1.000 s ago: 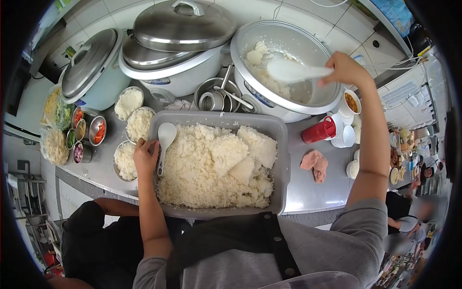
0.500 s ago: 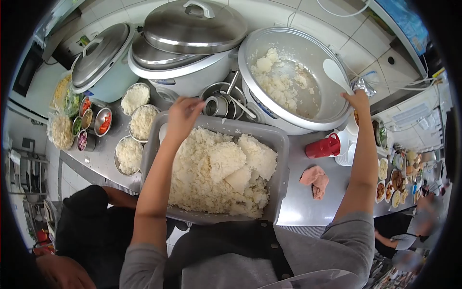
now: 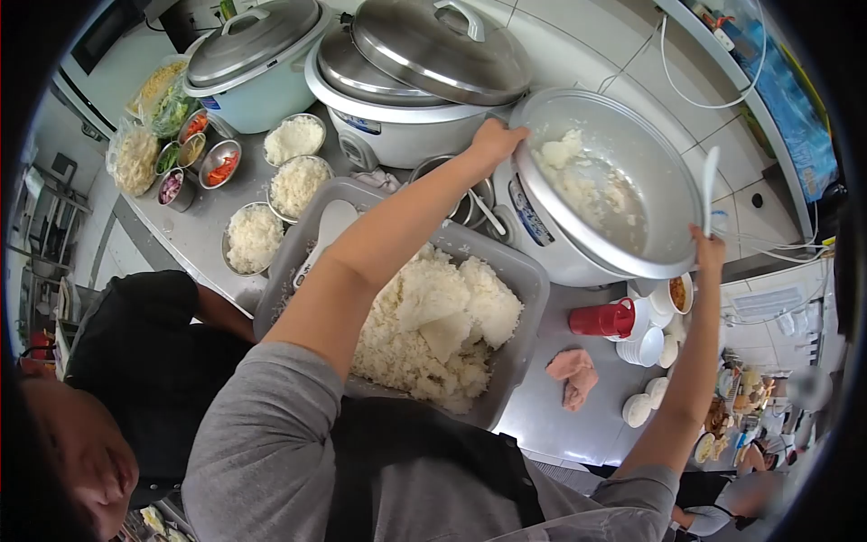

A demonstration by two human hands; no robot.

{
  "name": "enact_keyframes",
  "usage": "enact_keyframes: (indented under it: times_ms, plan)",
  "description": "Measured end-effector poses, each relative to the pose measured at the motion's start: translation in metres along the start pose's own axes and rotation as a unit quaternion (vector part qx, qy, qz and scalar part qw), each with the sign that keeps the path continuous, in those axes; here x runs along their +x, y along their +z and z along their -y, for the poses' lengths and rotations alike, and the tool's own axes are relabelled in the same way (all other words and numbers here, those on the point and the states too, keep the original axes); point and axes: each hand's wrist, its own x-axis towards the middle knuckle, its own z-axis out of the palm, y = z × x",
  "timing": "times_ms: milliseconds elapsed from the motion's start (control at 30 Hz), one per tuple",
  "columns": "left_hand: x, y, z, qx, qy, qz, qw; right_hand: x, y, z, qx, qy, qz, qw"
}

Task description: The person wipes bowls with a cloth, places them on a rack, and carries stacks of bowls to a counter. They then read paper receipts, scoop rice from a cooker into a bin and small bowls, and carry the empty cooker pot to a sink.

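Observation:
The big inner pot (image 3: 664, 172) of a rice cooker (image 3: 560, 235) tilts toward me, with leftover rice (image 3: 587, 181) inside. My left hand (image 3: 499, 143) is closed on the pot's left rim. At the right rim my right hand (image 3: 709, 248) is closed round a white rice paddle (image 3: 711, 185), which points upward; its fingers are also at the rim. Below lies a grey tub (image 3: 533, 294) heaped with cooked rice (image 3: 433, 325). A second white paddle (image 3: 332, 221) rests in the tub's left corner, partly behind my left arm.
Two lidded rice cookers (image 3: 397, 135) (image 3: 257, 99) stand at the back left. Bowls of rice (image 3: 298, 185) and cups of chopped vegetables (image 3: 219, 164) are left of the tub. A red pitcher (image 3: 601, 319) and pink cloth (image 3: 573, 375) lie right. A co-worker (image 3: 135, 388) stands at my left.
My left hand has moved right from above the tub to the pot's rim. The pot has tilted toward me. The paddle in my right hand has swung from inside the pot to upright.

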Motion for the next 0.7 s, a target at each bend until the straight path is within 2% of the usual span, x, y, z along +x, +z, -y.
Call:
enact_keyframes:
  times_ms: [67,167,233,300,400,500,567,600,633,700]
  plan:
    - [0.0,0.007,-0.015,-0.15,-0.025,0.008,0.988,0.002,-0.016,0.01,0.043,0.021,-0.001,0.999]
    - [0.004,0.006,-0.046,-0.208,-0.02,0.0,0.978,0.001,-0.038,0.016,0.078,0.041,0.008,0.996]
    - [0.003,0.001,-0.067,-0.234,-0.003,0.005,0.972,-0.028,-0.047,0.039,0.208,0.048,-0.015,0.977]
    - [-0.008,-0.007,-0.09,-0.259,0.015,0.012,0.966,-0.048,-0.057,0.046,0.236,0.063,-0.026,0.969]
    - [-0.042,-0.029,-0.118,-0.291,0.057,0.04,0.954,-0.086,-0.068,0.048,0.355,0.057,-0.052,0.932]
    - [-0.1,-0.059,-0.139,-0.312,0.117,0.053,0.941,-0.131,-0.079,0.044,0.373,0.027,-0.074,0.924]
    - [-0.122,-0.08,-0.144,-0.286,0.09,0.012,0.954,-0.171,-0.078,0.06,0.37,0.039,-0.1,0.923]
    - [-0.129,-0.086,-0.152,-0.302,0.068,0.028,0.951,-0.188,-0.076,0.063,0.364,0.003,-0.105,0.926]
    - [-0.144,-0.097,-0.16,-0.281,-0.009,0.053,0.958,-0.206,-0.072,0.066,0.355,-0.029,-0.103,0.929]
    - [-0.142,-0.121,-0.137,-0.279,-0.001,0.059,0.959,-0.235,-0.056,0.071,0.362,-0.009,-0.087,0.928]
